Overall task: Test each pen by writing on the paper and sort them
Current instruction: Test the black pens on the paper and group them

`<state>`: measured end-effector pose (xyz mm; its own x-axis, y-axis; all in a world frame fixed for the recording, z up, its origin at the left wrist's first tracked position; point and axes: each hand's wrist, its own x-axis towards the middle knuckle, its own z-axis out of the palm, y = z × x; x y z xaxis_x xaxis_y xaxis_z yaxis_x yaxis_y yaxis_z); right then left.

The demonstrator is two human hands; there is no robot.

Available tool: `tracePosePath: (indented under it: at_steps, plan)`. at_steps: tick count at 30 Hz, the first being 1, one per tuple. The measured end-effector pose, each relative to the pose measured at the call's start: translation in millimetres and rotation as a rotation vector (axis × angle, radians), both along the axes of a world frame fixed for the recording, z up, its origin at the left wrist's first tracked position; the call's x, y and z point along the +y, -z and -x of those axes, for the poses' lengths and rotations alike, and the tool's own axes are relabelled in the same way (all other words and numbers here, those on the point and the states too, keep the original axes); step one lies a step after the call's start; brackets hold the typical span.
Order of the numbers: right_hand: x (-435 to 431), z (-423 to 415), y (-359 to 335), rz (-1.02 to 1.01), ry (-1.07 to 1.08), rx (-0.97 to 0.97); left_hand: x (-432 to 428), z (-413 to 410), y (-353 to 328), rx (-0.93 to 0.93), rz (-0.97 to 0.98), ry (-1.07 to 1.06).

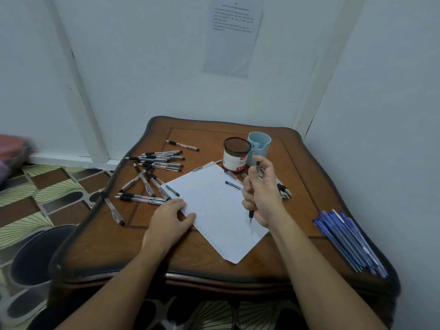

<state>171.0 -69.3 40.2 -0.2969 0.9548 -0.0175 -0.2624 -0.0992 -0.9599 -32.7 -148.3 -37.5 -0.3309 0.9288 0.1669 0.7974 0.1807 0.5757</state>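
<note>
Two hands work over the paper (214, 206), which lies skewed at the centre of the wooden table (300, 167). Right hand (262, 196): fingers curled around a black pen (251, 214), held near upright just right of frame centre. Its tip points down over the sheet's right portion, possibly touching it, and its rear end projects above the fingers. Left hand (170, 216): fingers extended and close together, pressing flat on the paper's left edge. Containers: a black mesh cup (234, 160) and a light-blue holder (254, 148) stand side by side above the paper; their interiors cannot be made out. Loose black pens (157, 163) lie scattered at centre left. Blue pens (350, 241) lie bunched at lower right. Further pens (283, 190) are partly hidden behind the right hand. Text on the wall sheet (232, 36), upper centre, is too blurred to read.
</note>
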Motion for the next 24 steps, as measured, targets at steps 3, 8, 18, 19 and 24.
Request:
tracePosePath:
  at_steps: [3, 8, 18, 19, 24]
  plan:
    - [-2, -6, 3, -0.008, 0.008, -0.017, 0, 0, 0, 0.005, 0.005, 0.005]
    - [-7, -7, 7, -0.022, -0.008, -0.007, 0, -1, 0, 0.004, 0.001, 0.003]
    - [-27, -31, 46, 0.106, -0.178, -0.182, 0, 0, 1, 0.003, -0.005, 0.003]
    - [-30, -33, 51, 0.078, -0.216, -0.170, 0, 0, 1, 0.004, -0.009, 0.003]
    - [-37, -34, 65, -0.056, -0.247, -0.294, 1, 0, 1, 0.000, -0.006, 0.004]
